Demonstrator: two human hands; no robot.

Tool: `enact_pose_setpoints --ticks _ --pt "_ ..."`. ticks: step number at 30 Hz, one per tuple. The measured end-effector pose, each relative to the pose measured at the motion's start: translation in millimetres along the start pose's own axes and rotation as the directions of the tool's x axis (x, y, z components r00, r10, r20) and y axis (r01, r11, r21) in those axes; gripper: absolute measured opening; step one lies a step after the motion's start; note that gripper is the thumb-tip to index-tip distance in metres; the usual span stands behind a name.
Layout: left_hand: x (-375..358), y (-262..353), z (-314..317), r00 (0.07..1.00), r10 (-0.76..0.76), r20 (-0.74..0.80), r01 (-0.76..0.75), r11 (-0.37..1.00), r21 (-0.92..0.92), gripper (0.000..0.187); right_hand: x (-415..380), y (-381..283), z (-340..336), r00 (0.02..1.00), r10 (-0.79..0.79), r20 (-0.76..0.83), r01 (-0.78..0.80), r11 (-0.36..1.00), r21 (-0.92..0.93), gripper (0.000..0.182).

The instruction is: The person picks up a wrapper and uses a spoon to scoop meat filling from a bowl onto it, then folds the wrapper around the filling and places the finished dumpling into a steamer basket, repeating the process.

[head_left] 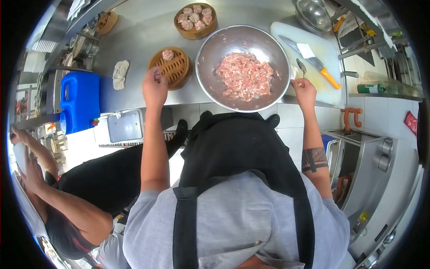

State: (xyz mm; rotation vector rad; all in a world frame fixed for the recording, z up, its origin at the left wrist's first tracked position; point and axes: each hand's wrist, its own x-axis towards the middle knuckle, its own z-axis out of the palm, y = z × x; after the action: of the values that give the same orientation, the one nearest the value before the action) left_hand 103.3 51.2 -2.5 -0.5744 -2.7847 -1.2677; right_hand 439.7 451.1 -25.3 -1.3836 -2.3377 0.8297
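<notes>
My left hand [155,87] is at the left front edge of a round bamboo steamer [178,69]. Its fingers are curled in, and whatever they hold, if anything, is hidden. One meat dumpling [167,54] sits near the steamer's back on the slatted base. Beside the metal bowl, my right hand [305,92] pinches the handle of a spoon [301,66], whose head points away from me over the cutting board. Chopped raw meat [245,76] lies in the large metal bowl [206,74] between my hands. A small pale piece [294,71] shows by the bowl's right rim.
Another steamer [195,34] with several dumplings stands behind. A yellow-handled knife [316,62] lies on the white cutting board [333,51]. A folded cloth [120,75] and a blue jug [80,101] are at left; metal bowls [313,14] stand back right. A co-worker's hands [31,168] are at far left.
</notes>
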Motion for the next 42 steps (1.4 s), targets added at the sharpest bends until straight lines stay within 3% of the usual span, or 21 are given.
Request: enact_pose_setpoints --ticks 6,17,22,25,27,28,30,34,36,37,38,39,40,42 --pt "24 -3 15 0.995 -0.092 -0.031 0.092 0.996 0.012 0.046 1 0 4 1.0 0.018 -0.012 -0.018 0.999 -0.044 0.037" --pt "36 -14 36 0.995 -0.099 -0.005 0.098 0.98 0.173 0.053 2 -4 7 0.999 0.004 -0.054 -0.007 0.998 -0.057 0.036" --pt "43 -25 45 0.996 -0.08 -0.033 0.084 0.983 0.164 0.058 3 -2 12 0.993 0.036 -0.114 -0.029 0.997 0.069 0.031" --pt "55 -13 53 0.994 -0.107 0.016 0.098 0.952 0.291 0.058 -1 -5 7 0.984 0.129 -0.124 -0.102 0.974 0.204 0.03" --pt "61 -12 64 0.985 0.056 -0.163 0.004 0.936 0.351 0.047 -3 -1 8 0.986 0.111 -0.126 -0.079 0.968 0.236 0.03" --pt "65 -14 65 0.984 0.054 -0.169 0.008 0.937 0.35 0.047 -3 1 8 0.986 0.102 -0.132 -0.063 0.961 0.269 0.03" --pt "71 -15 67 0.996 0.024 -0.09 -0.003 0.973 0.229 0.044 -6 3 6 0.987 0.097 -0.127 -0.054 0.949 0.309 0.029" --pt "60 -6 61 0.982 0.086 -0.165 -0.051 0.977 0.206 0.037 -19 -1 -6 0.985 0.133 -0.113 -0.079 0.919 0.386 0.024" --pt "52 9 50 0.987 -0.037 -0.159 0.033 0.999 -0.031 0.031 -25 3 -12 0.98 0.17 -0.102 -0.109 0.893 0.436 0.024" --pt "48 18 42 0.987 -0.034 -0.158 0.03 0.999 -0.029 0.031 -28 -1 -15 0.976 0.199 -0.087 -0.134 0.867 0.48 0.024" --pt "44 28 34 0.988 -0.148 -0.036 0.129 0.939 -0.32 0.031 -31 -4 -19 0.976 0.2 -0.085 -0.135 0.866 0.482 0.024" --pt "39 36 26 0.969 -0.221 0.114 0.246 0.785 -0.569 0.031 -37 -17 -26 0.967 0.25 -0.044 -0.186 0.814 0.55 0.024" --pt "34 43 21 0.968 -0.223 0.113 0.247 0.785 -0.568 0.031 -42 -28 -33 0.956 0.295 0.002 -0.234 0.755 0.612 0.025" --pt "22 57 11 0.957 -0.126 0.26 0.283 0.232 -0.931 0.029 -50 -48 -44 0.959 0.278 0.052 -0.24 0.702 0.671 0.024"
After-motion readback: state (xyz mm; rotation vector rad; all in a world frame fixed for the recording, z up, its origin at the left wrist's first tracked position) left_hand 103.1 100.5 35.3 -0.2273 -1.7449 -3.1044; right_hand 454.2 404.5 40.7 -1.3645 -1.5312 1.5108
